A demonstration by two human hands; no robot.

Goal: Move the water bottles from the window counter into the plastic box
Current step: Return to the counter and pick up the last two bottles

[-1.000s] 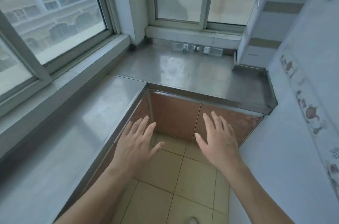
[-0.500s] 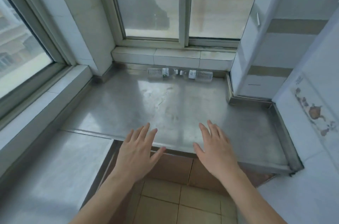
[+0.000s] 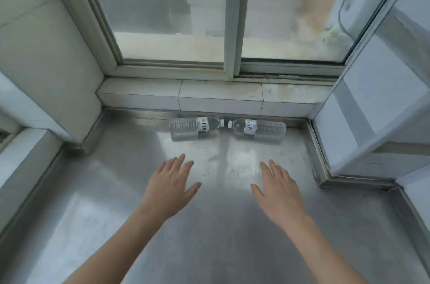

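A steel counter (image 3: pixel 209 225) fills the lower part of the view and runs back to a tiled sill (image 3: pixel 221 95) under a sliding window (image 3: pixel 232 16); the sill serves as the landmark here. Two clear water bottles lie on their sides on the counter right at the foot of the sill, cap to cap, the caps nearly touching. The left bottle (image 3: pixel 194 129) lies below the sill's middle tile, its base pointing left; the right bottle (image 3: pixel 259 130) lies below the sill's right part, its base pointing toward the white wall corner (image 3: pixel 372 109). Nearer the camera than the sill and well short of the bottles, the left hand (image 3: pixel 171 187) and right hand (image 3: pixel 278 190) hover palm-down over the counter, fingers extended and loosely spread, thumbs angled inward, holding nothing.
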